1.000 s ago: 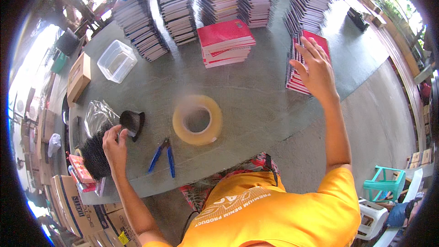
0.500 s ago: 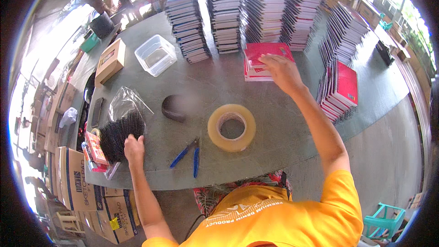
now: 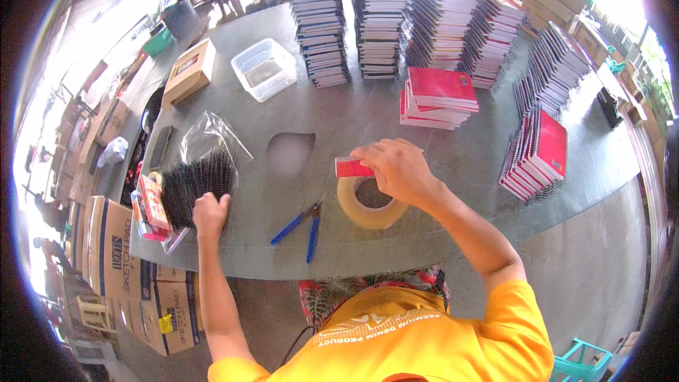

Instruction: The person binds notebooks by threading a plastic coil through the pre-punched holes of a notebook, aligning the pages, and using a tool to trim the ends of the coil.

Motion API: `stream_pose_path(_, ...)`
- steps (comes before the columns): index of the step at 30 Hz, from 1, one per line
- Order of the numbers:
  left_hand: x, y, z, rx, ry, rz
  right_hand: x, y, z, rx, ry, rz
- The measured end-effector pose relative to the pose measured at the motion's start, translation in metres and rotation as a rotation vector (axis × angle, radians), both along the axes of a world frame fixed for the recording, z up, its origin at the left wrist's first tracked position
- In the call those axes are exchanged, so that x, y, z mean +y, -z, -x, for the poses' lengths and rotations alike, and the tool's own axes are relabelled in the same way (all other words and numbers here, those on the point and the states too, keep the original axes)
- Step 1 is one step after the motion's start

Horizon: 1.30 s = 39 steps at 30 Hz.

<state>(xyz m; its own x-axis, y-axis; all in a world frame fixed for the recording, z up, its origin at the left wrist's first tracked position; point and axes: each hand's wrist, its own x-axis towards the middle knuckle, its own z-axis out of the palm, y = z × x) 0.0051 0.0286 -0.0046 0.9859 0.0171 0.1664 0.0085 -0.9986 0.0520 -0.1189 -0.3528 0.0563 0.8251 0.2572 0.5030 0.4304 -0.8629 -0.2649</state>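
Observation:
My right hand (image 3: 402, 170) holds a small red-covered notebook (image 3: 351, 168) over the roll of clear tape (image 3: 375, 221), partly covering the roll. At the left, my left hand (image 3: 211, 213) is closed at the near right side of a bundle of black spiral binding coils (image 3: 192, 187); its fingertips are partly hidden. A clear plastic bag (image 3: 206, 138) lies just behind the coils. Between my hands rests a pair of blue-handled cutters (image 3: 312, 240) with its handles spread. Farther back sits a short stack of red notebooks (image 3: 442, 86) without visible coils.
Tall stacks of spiral notebooks (image 3: 322, 35) line the far edge. Red spiral-bound notebooks (image 3: 549, 143) lean at the right. A clear plastic tub (image 3: 263, 71), a cardboard box (image 3: 189, 73) and a dark curved piece (image 3: 291, 150) are on the table (image 3: 339, 124). Cartons (image 3: 113, 247) stand at the left.
My right hand has come from the red stack toward me and now holds one red notebook above the tape. My left hand stays at the coils. The whole view has shifted slightly.

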Motion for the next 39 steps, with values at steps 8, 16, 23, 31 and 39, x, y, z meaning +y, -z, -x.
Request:
stream_pose_path(8, 0.007, -0.043, 0.019, -0.404, 0.007, 0.199, 0.021, 0.001, -0.002, 0.011, -0.027, 0.016)
stream_pose_path(16, -0.031, -0.062, 0.033, -0.341, 0.281, 0.881, 0.020, 0.004, -0.006, 0.022, -0.039, -0.091)
stream_pose_path(23, -0.091, -0.107, 0.045, -0.121, 0.518, 1.725, 0.032, 0.002, -0.015, 0.139, -0.023, -0.158)
stream_pose_path(31, -0.154, -0.041, 0.085, -0.154, 0.678, 0.904, 0.038, 0.000, -0.014, 0.119, -0.044, -0.196)
stream_pose_path(39, -0.162, -0.049, 0.090, -0.222, 0.612, 0.869, 0.036, 0.000, -0.011, 0.122, -0.032, -0.220)
